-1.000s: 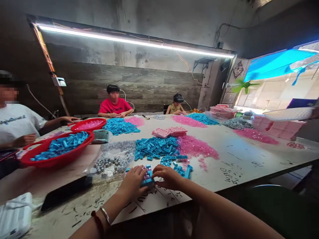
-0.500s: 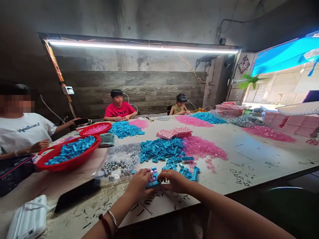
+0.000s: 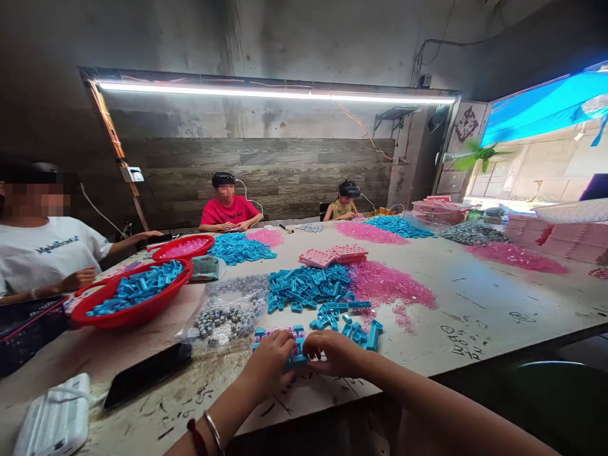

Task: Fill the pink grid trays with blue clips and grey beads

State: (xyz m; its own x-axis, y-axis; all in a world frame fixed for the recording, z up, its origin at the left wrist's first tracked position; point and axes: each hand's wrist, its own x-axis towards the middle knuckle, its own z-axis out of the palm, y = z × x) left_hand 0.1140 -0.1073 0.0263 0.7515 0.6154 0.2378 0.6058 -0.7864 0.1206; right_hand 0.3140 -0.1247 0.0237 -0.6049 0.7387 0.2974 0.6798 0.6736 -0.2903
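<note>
At the near edge of the table, a small board (image 3: 298, 332) set with blue blocks and clear pink pieces lies under my hands. My left hand (image 3: 272, 360) is closed over the near left part of the board, fingers across its top. Beside the board's right edge is my right hand (image 3: 336, 354), its fingers curled in a pinch by a blue block at the near corner. Whatever sits between those fingertips is hidden. Loose blue blocks (image 3: 354, 332) lie just beyond my right hand, with a larger blue pile (image 3: 306, 288) behind them.
Pink pieces (image 3: 394, 285) spread right of the blue pile, beside stacked pink boards (image 3: 332, 255). A clear bag of small silvery parts (image 3: 228, 313) lies left. Red basins (image 3: 128, 320), a dark phone (image 3: 149, 375) and a white power bank (image 3: 54, 418) stand further left. Three people sit around the table.
My hands stay at the board; the right fingers have curled in more at its edge. The person at left has lowered the phone-like device. The view has shifted slightly.
</note>
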